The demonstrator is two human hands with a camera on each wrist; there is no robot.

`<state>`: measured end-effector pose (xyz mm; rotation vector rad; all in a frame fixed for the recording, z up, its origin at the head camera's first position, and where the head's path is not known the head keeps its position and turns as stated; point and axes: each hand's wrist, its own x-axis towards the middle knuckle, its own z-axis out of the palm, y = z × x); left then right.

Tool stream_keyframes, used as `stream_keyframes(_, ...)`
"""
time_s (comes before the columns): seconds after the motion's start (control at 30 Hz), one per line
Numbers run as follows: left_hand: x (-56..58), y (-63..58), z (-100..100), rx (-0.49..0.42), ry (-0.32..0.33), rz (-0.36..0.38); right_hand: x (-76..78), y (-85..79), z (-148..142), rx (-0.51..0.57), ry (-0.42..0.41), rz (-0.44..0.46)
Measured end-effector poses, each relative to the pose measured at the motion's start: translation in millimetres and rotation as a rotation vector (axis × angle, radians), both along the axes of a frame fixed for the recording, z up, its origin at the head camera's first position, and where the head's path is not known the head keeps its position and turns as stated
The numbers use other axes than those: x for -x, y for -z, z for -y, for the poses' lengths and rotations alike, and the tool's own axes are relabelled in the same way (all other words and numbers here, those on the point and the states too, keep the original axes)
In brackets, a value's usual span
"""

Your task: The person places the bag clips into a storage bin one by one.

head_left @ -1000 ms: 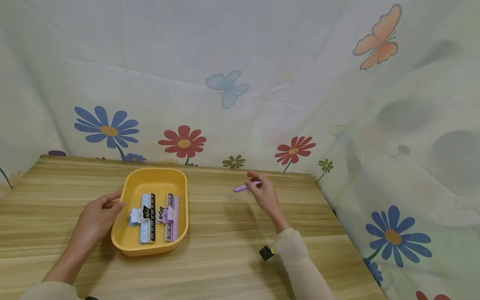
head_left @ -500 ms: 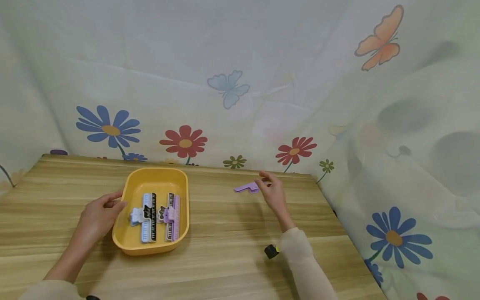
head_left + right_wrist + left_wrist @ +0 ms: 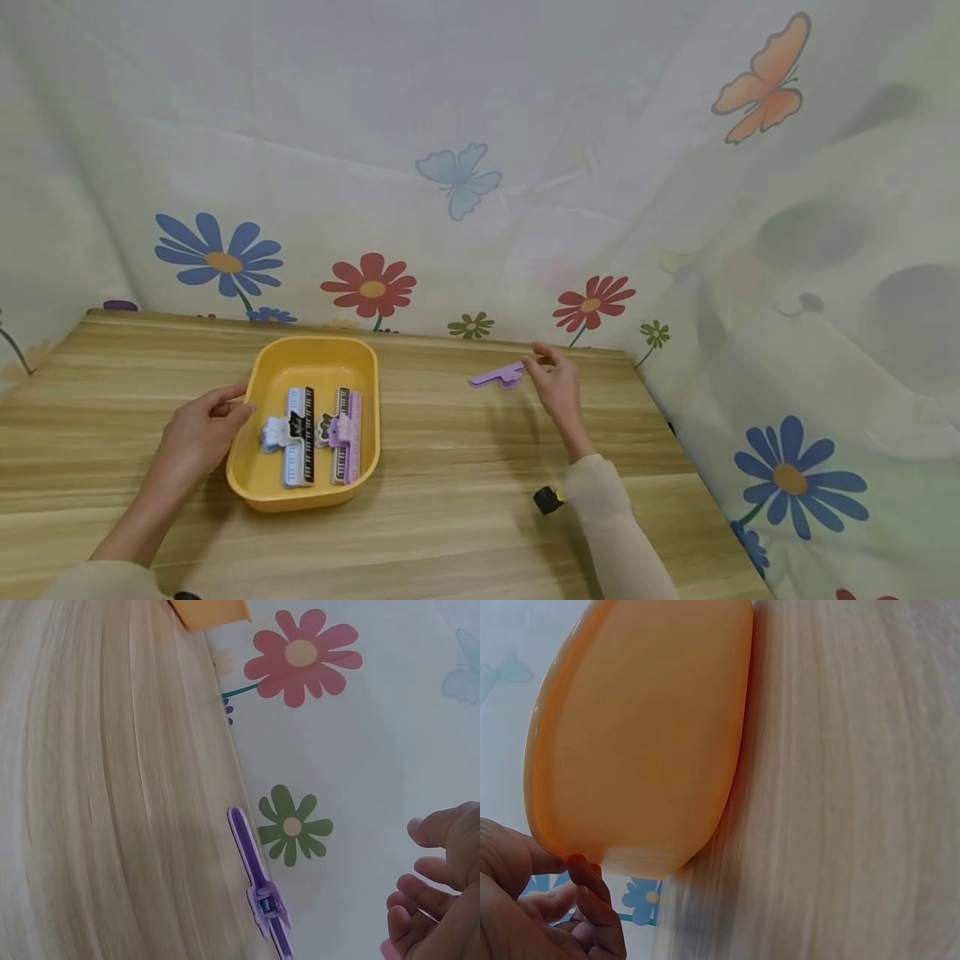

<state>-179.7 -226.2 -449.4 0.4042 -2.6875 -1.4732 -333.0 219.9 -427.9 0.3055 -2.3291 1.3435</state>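
Note:
My left hand (image 3: pixel 201 433) pinches the left rim of a yellow plastic tray (image 3: pixel 243 475), thumb and fingers on its edge in the left wrist view. Inside the tray lie several long clips with piano-key stripes: a light blue clip (image 3: pixel 293 462), a black clip (image 3: pixel 309 458), a black-and-white clip (image 3: pixel 341 467) and a purple clip (image 3: pixel 354 458). Another purple clip (image 3: pixel 497 377) lies on the table toward the back. Just right of it hovers my right hand (image 3: pixel 557 385), fingers loosely bent. The right wrist view shows that hand apart from the clip and holding nothing.
The wooden table (image 3: pixel 435 517) ends at a back edge against a printed cloth (image 3: pixel 525 242) with flowers and butterflies. A small black object (image 3: pixel 548 500) with a yellow bit sits by the right sleeve. The cloth also runs along the right side.
My right hand has moved right, away from the loose purple clip, which now shows more fully. The left hand keeps its grip on the tray. The whole view has shifted slightly.

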Motion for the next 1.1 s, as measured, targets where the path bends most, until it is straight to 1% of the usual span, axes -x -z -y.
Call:
stream_keyframes(0.17,-1.2,-1.6,-1.3,0.005,0.001,-0.007,3.0,2.5,-2.9,-0.003,0.035,0.016)
stream_keyframes(0.5,-1.0,-0.4,-1.1,0.002,0.002,0.005,8.4,10.3,-1.9,-0.065,0.102,0.025)
stream_keyframes(0.9,-0.6,0.9,-0.6,-0.007,-0.008,0.020,13.8,20.7,1.7,-0.097,0.118,0.095)
stream_keyframes(1.1,-0.5,0.7,-0.9,-0.013,-0.015,0.035,13.7,24.0,7.5,-0.114,0.117,0.117)
